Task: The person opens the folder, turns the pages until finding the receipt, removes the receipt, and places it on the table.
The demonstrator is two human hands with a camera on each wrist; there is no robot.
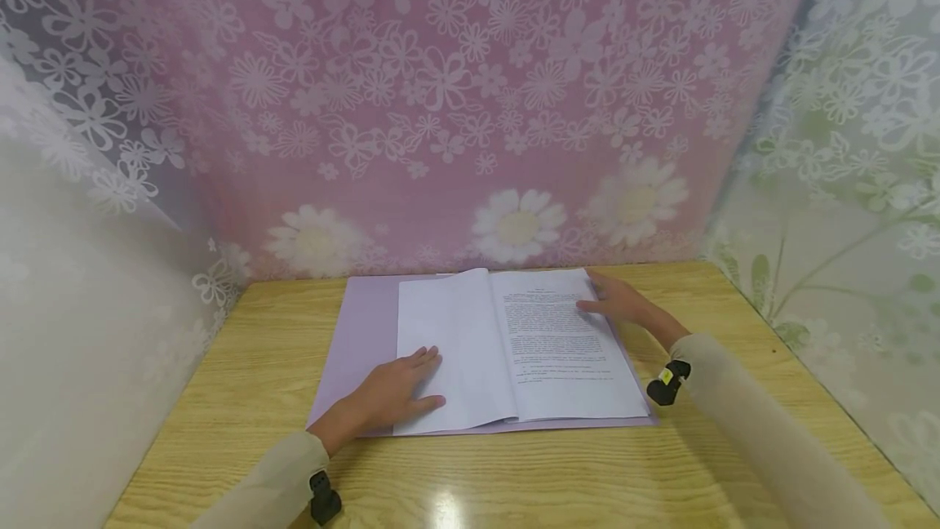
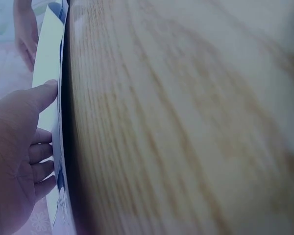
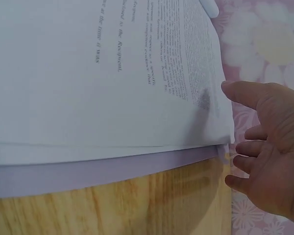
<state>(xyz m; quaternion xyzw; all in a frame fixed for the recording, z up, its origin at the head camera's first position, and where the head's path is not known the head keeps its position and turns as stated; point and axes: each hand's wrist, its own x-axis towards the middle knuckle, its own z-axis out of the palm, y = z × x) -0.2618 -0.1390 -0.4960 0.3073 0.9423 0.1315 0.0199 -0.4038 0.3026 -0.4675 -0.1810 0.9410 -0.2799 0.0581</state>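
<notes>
A light purple folder (image 1: 358, 333) lies opened flat on the wooden table, with a stack of white sheets on it. The turned sheet on the left (image 1: 451, 317) shows a blank side; the right printed page (image 1: 565, 394) carries lines of text. My left hand (image 1: 392, 388) rests on the lower left of the blank sheet, fingers extended and thumb apart. At the upper right edge of the printed page is my right hand (image 1: 620, 300), its thumb over the page margin. In the right wrist view, that hand (image 3: 274, 142) has its fingers spread loosely, pinching nothing.
The wood-grain table (image 1: 470, 472) extends around the folder. A pink flowered backdrop (image 1: 470, 104) stands behind the table's far edge, with pale flowered panels (image 1: 844, 186) at the sides. Dark wrist cameras (image 1: 668, 382) sit on both sleeves.
</notes>
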